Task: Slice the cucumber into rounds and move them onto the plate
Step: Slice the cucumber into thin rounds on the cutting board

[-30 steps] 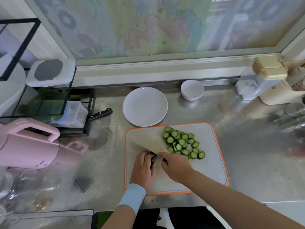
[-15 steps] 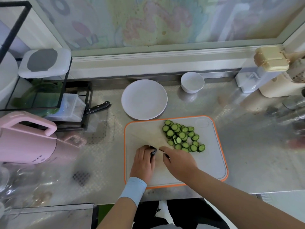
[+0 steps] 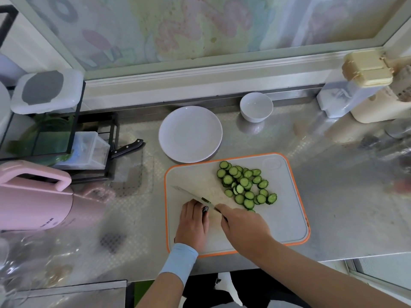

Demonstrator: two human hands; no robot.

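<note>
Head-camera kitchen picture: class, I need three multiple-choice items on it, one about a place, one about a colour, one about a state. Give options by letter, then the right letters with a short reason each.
1. Where do the cucumber rounds lie?
A. on the plate
B. on the cutting board
C. in the bowl

2. What colour is the cutting board's rim?
A. orange
B. blue
C. black

3. What state is the plate in?
A. piled with rounds
B. upside down
C. bare, no rounds yet

Key: 1 B, the green pile sits on the board's far right part. 2 A, an orange band runs round the grey board. 3 C, its white surface shows nothing on it, while the right hand holds the knife beside the left hand.
</note>
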